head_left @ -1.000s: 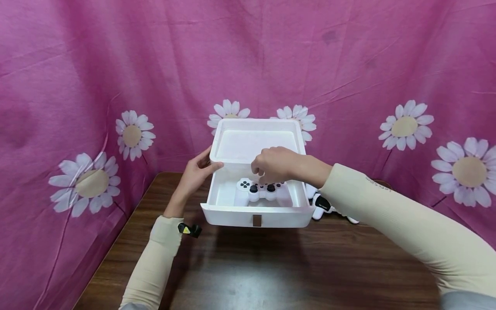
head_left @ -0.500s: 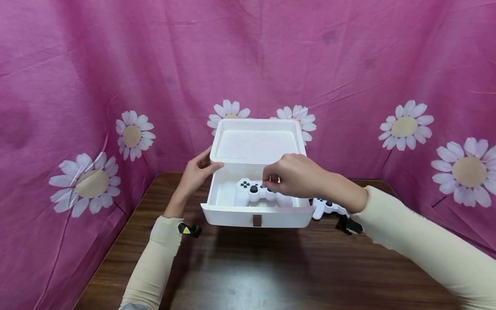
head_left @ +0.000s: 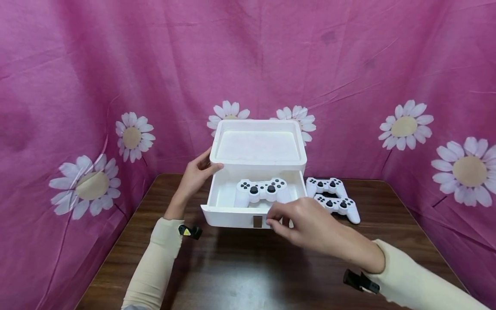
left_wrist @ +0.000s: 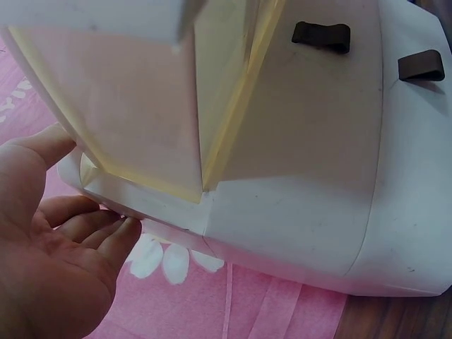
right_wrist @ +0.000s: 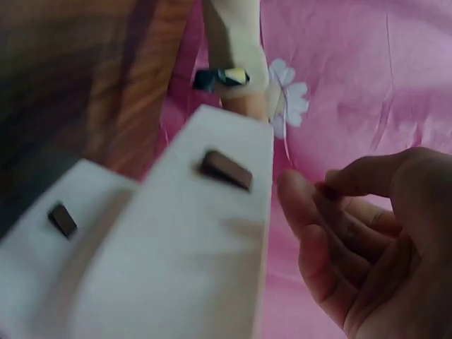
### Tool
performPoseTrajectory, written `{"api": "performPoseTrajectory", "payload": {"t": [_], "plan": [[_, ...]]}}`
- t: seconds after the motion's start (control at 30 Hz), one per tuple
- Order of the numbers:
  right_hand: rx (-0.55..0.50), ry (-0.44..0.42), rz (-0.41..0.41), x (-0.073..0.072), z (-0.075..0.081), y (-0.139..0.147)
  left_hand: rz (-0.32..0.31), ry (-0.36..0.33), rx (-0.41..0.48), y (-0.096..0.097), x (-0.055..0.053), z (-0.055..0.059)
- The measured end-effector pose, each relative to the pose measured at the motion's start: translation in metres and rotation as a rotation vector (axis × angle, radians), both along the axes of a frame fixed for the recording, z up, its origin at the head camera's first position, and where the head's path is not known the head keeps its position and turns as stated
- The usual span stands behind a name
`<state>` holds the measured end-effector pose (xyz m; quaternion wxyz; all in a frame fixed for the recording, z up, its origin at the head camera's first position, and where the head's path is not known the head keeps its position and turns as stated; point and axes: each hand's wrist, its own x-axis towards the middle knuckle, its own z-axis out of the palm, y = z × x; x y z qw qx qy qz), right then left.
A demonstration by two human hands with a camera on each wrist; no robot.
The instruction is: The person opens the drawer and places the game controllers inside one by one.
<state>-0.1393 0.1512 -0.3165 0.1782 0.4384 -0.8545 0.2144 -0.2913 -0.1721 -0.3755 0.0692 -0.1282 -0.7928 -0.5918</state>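
A white drawer unit [head_left: 260, 144] with a tray-like top stands on the table, its upper drawer [head_left: 228, 218] pulled out. Inside lies a white game controller [head_left: 262, 193] with black sticks. My left hand [head_left: 193, 175] holds the unit's left front corner; in the left wrist view its thumb and bent fingers touch the white unit [left_wrist: 296, 226]. In front of the drawer, right of its brown pull tab [head_left: 257, 221], is my right hand [head_left: 310, 226], fingers loosely curled. The right wrist view shows that hand apart from the drawer front [right_wrist: 205, 233], holding nothing I can make out.
Two more white controllers [head_left: 336, 188] lie close together on the table right of the unit. The brown wooden table [head_left: 240, 275] extends toward me. A pink curtain with daisies [head_left: 248, 56] hangs behind and at both sides.
My right hand has moved from above the controller in the drawer, out toward me, to the drawer's front right. The left hand has stayed at the unit's corner. Both controllers at right are uncovered.
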Motion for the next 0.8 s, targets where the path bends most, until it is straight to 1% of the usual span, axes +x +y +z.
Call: {"api": "performPoseTrajectory", "payload": {"t": [0.07, 0.23, 0.4, 0.53, 0.57, 0.63, 0.8], "plan": [[-0.024, -0.002, -0.012, 0.005, -0.01, -0.001, 0.001, 0.0, 0.0, 0.0, 0.0, 0.0], [-0.087, 0.004, -0.091, 0.014, -0.031, -0.003, 0.001, 0.003, -0.001, 0.0, -0.001, -0.001], [-0.127, -0.005, -0.189, 0.016, -0.049, -0.006, -0.008, 0.003, 0.002, 0.0, -0.001, -0.002], [-0.155, -0.032, -0.244, 0.015, -0.06, -0.008, -0.009, -0.001, 0.006, 0.0, -0.001, -0.002], [-0.165, -0.057, -0.25, 0.015, -0.062, -0.009, -0.009, -0.003, 0.007, 0.0, -0.001, -0.002], [-0.2, -0.147, -0.244, 0.014, -0.066, -0.011, -0.008, -0.006, 0.008, -0.001, -0.001, -0.002], [-0.346, -0.488, -0.174, 0.017, -0.072, -0.018, -0.007, -0.005, 0.007, 0.0, -0.001, -0.002]]}}
